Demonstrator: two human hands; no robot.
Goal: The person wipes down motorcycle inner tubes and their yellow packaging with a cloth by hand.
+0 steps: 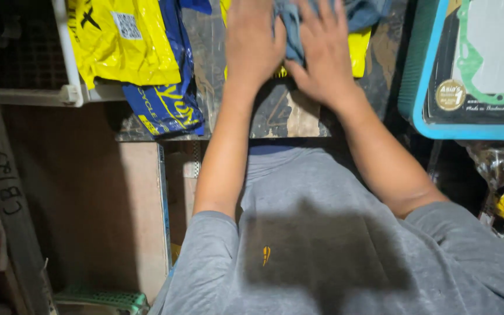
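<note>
The person leans over a dark, worn tabletop (290, 114) with both hands at its far side, near the top of the view. The left hand (253, 44) lies flat, fingers together and stretched forward, pressing on a blue-grey cloth (291, 32). The right hand (322, 52) is spread wide over the same cloth, its fingers fanned across the folds. The cloth is bunched between and under the 2 hands, over a yellow plastic package (358, 52) that shows at the far edge.

Judging by the crumpled folds, the handling of the cloth looks in mid-course: it is gathered and pressed down, not yet smoothed or laid aside. How much of it lies beyond the frame cannot be told.

Toward the left edge of the tabletop lie a yellow bag (121, 41) and a blue bag (167, 105). At the right stands a blue-rimmed pack holding a green gasket (471, 64).
</note>
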